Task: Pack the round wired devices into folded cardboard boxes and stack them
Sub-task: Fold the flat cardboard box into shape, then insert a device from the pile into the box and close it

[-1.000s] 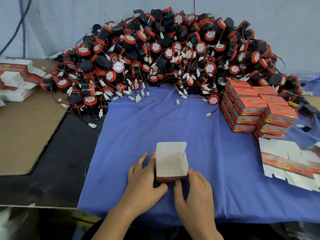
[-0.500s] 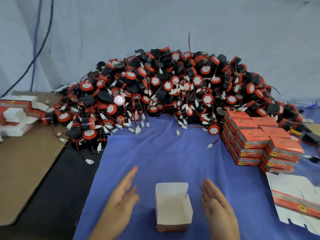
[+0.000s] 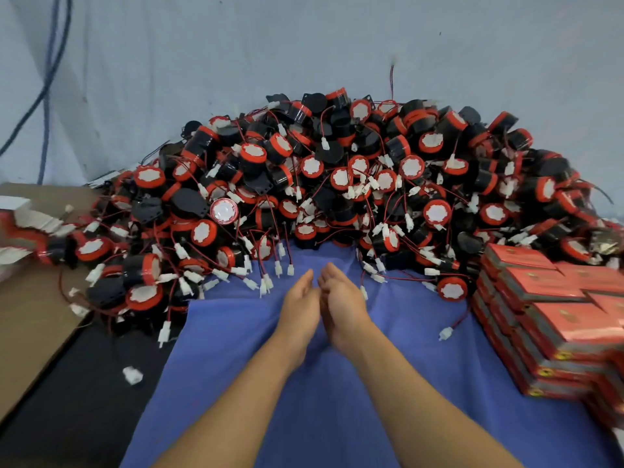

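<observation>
A big heap of round black-and-red wired devices [image 3: 337,184] with white connectors fills the back of the table. My left hand [image 3: 300,307] and my right hand [image 3: 339,307] reach forward side by side over the blue cloth [image 3: 236,349], fingers straight, tips just short of the heap's front edge. Neither hand holds anything. Closed red boxes [image 3: 547,315] are stacked at the right. The open white box from before is out of view.
Brown cardboard sheet [image 3: 30,332] lies at the left, with flat unfolded boxes [image 3: 23,224] at its far end. A loose white connector [image 3: 132,374] lies on the dark table. A single device [image 3: 451,289] sits beside the box stack.
Both hands left the open box and stretched forward together toward the heap. The view tilted up, so the box dropped out of frame.
</observation>
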Demonstrator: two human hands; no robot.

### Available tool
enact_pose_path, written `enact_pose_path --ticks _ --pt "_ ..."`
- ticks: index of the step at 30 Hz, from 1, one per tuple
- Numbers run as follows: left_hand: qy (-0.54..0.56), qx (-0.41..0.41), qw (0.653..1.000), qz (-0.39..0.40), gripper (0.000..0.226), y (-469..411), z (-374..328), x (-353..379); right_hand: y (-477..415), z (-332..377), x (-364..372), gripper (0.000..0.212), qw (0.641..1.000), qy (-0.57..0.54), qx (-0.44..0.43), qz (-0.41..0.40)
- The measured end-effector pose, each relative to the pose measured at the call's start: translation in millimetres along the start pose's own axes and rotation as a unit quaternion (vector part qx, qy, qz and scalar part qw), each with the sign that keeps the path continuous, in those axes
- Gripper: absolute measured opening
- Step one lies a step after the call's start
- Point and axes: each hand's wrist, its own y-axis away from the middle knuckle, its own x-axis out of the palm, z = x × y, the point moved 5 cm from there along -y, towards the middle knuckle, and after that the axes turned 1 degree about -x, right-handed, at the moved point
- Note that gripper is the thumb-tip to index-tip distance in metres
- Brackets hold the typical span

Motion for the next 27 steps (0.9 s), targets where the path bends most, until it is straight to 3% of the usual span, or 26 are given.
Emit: enact_pose_path --ticks 9,14,20,27 --pt "-0.107 0.012 0.993 -0.046 0.063 -148.9 -16.3 0.4 -140.2 21.0 27.0 0.059 0.992 0.104 -0.076 -0.009" --pt "-0.183 0.064 0.980 -0.047 0.055 -181.8 -14.1 -6.7 -164.0 19.4 21.5 0.055 0.952 0.267 -0.149 -0.017" --pt "-0.235 0.095 0.965 -0.073 0.043 -153.4 -19.7 -21.0 -127.5 15.9 12.7 0.056 0.945 0.277 -0.169 -0.031" --pt "-0.315 0.157 0.936 -0.023 0.042 -35.2 -28.7 -17.2 -10.9 15.8 -21.8 0.060 0.964 0.204 -0.172 -0.016"
